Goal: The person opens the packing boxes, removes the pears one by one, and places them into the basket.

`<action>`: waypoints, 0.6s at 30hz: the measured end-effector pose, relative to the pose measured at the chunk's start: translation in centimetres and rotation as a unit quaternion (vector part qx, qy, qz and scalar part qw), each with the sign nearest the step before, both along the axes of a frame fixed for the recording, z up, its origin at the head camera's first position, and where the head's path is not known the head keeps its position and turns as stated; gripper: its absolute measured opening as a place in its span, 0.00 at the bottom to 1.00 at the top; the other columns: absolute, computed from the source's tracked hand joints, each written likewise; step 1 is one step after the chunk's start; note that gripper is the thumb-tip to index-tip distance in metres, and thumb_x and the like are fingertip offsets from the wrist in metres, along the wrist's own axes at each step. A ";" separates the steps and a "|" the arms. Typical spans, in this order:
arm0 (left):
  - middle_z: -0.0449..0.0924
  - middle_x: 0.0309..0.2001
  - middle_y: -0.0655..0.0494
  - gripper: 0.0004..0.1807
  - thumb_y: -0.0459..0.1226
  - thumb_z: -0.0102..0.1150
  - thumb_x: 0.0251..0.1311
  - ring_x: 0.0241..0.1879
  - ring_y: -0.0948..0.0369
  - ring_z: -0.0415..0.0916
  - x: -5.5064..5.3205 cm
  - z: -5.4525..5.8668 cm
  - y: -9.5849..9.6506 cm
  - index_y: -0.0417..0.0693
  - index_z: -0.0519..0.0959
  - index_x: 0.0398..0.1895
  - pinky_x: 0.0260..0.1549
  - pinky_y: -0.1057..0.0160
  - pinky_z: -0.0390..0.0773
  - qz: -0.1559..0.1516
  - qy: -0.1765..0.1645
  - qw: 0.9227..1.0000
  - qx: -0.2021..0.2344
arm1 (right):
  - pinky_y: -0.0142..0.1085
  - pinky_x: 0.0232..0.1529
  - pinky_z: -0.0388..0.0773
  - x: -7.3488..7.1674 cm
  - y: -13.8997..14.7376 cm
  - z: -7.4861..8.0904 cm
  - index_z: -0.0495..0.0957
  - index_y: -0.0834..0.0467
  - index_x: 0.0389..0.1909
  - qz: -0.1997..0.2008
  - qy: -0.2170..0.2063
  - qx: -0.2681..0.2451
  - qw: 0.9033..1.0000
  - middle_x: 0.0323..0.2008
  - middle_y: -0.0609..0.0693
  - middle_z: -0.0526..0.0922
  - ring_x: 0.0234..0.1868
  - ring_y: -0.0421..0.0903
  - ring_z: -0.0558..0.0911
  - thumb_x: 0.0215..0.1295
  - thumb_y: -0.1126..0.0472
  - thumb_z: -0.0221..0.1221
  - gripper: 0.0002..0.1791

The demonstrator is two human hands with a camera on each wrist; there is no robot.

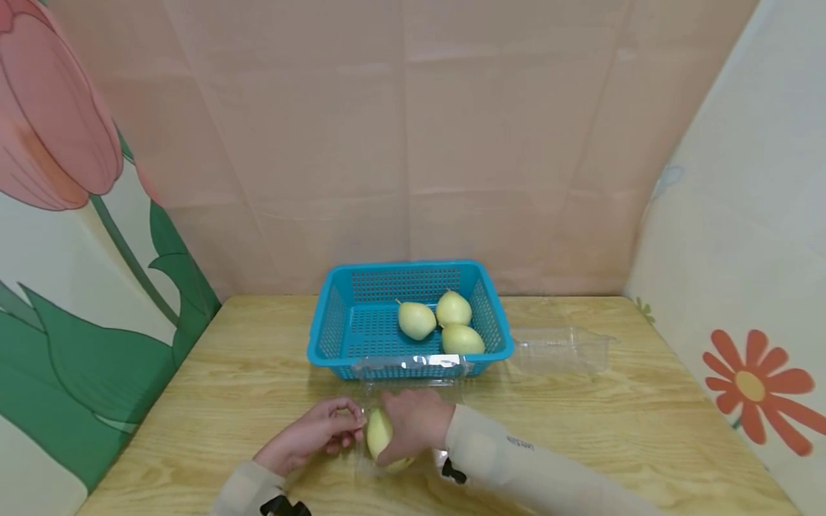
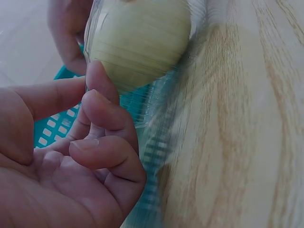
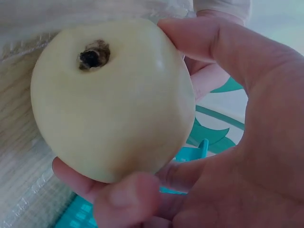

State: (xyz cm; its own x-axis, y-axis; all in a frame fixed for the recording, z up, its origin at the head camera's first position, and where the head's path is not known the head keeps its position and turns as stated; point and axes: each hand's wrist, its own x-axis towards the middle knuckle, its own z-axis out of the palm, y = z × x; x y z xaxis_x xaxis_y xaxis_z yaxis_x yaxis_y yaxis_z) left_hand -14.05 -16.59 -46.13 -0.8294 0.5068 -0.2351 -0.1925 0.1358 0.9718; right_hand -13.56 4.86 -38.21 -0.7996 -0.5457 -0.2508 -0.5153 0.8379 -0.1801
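Observation:
My right hand (image 1: 416, 424) grips a pale yellow-green pear (image 1: 378, 432), its fingers and thumb around the fruit. In the right wrist view the pear's dark blossom end (image 3: 94, 56) faces the camera. The pear is at a clear plastic clamshell box (image 1: 413, 364), whose raised lid stands against the basket's front. My left hand (image 1: 316, 432) pinches the box's near left edge between thumb and index fingertip, and its other fingers are curled loosely. Seen from the left wrist, the pear (image 2: 142, 40) shows through the ribbed plastic wall. More yellow fruit below the right hand is partly hidden.
A blue plastic basket (image 1: 342, 269) stands behind the box, with three pears (image 1: 454, 309) towards its right side. Another clear plastic box (image 1: 564, 350) lies right of the basket. The wooden table (image 1: 213, 401) has printed cloths at its back and sides.

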 end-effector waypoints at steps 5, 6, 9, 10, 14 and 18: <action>0.81 0.29 0.58 0.06 0.36 0.56 0.68 0.24 0.66 0.69 0.2 0.1 0.0 0.42 0.73 0.39 0.18 0.71 0.63 0.000 0.001 1.000 0.003 | 0.34 0.24 0.70 -0.2 0.5 0.0 0.73 0.50 0.42 0.007 -0.003 -0.007 1.000 0.24 0.41 0.74 0.24 0.39 0.72 0.38 0.38 0.73 0.32; 0.81 0.29 0.58 0.05 0.36 0.56 0.68 0.24 0.66 0.69 0.2 0.2 0.0 0.42 0.73 0.39 0.18 0.71 0.63 0.001 0.001 1.000 0.003 | 0.34 0.24 0.70 -0.3 0.6 0.1 0.73 0.50 0.41 0.007 -0.005 -0.011 1.000 0.24 0.41 0.74 0.24 0.39 0.72 0.38 0.39 0.72 0.32; 0.81 0.29 0.58 0.05 0.35 0.56 0.68 0.24 0.66 0.68 0.3 0.3 0.0 0.42 0.73 0.39 0.18 0.72 0.63 0.000 0.001 1.000 0.003 | 0.34 0.24 0.70 -0.3 1.2 0.2 0.73 0.50 0.39 0.006 -0.007 -0.028 1.000 0.24 0.40 0.74 0.23 0.39 0.72 0.38 0.40 0.72 0.30; 0.81 0.29 0.58 0.05 0.36 0.56 0.68 0.24 0.66 0.68 0.3 0.2 -0.1 0.42 0.73 0.39 0.18 0.72 0.63 0.000 0.001 1.000 0.003 | 0.34 0.23 0.70 -0.3 1.4 0.3 0.73 0.50 0.39 0.005 -0.007 -0.034 0.999 0.24 0.40 0.74 0.23 0.39 0.72 0.37 0.40 0.72 0.29; 0.80 0.29 0.57 0.05 0.36 0.55 0.69 0.24 0.66 0.69 0.3 0.0 -0.3 0.42 0.73 0.39 0.18 0.71 0.64 -0.001 -0.001 1.000 0.005 | 0.35 0.23 0.70 -0.1 2.3 0.8 0.73 0.49 0.39 0.007 -0.007 -0.056 0.998 0.24 0.40 0.74 0.23 0.40 0.72 0.37 0.40 0.71 0.29; 0.80 0.29 0.57 0.05 0.36 0.55 0.69 0.24 0.66 0.69 0.3 -0.2 -0.6 0.42 0.74 0.39 0.18 0.71 0.64 0.002 0.003 1.000 0.004 | 0.36 0.24 0.70 0.1 3.3 1.6 0.74 0.50 0.44 0.004 -0.012 -0.078 0.997 0.26 0.41 0.75 0.25 0.40 0.73 0.37 0.40 0.72 0.32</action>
